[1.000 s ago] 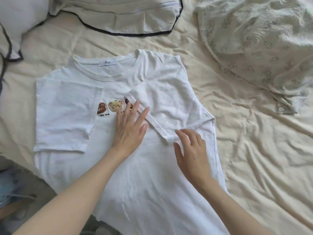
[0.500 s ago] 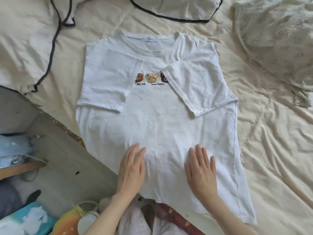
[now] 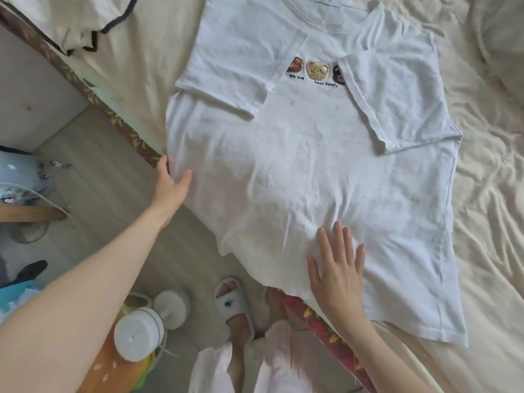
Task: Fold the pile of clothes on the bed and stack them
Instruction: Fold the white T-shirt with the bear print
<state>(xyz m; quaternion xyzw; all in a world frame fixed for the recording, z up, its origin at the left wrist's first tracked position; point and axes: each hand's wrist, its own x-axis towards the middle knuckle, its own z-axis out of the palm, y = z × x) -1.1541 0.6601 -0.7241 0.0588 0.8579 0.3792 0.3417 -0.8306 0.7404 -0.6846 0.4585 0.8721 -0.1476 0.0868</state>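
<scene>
A white T-shirt [image 3: 326, 165] with three bear patches lies face up on the cream bed sheet [image 3: 487, 194]. Both its sleeves are folded in over the chest. Its lower hem hangs slightly past the bed's edge. My left hand [image 3: 170, 182] is at the shirt's left side seam by the bed edge, thumb on top of the fabric and fingers hidden under it. My right hand [image 3: 337, 265] lies flat, fingers spread, on the shirt's lower part near the hem.
A cream garment with black trim [image 3: 85, 21] lies at the top left of the bed. A patterned bed frame edge [image 3: 93, 95] runs diagonally. On the floor below are a white-lidded container [image 3: 139, 333], my slippered foot [image 3: 235, 302] and blue items [image 3: 19, 174] at left.
My left hand has moved from the shirt's lower middle out to its left side seam. My right hand stays flat near the hem. The view has shifted down and left.
</scene>
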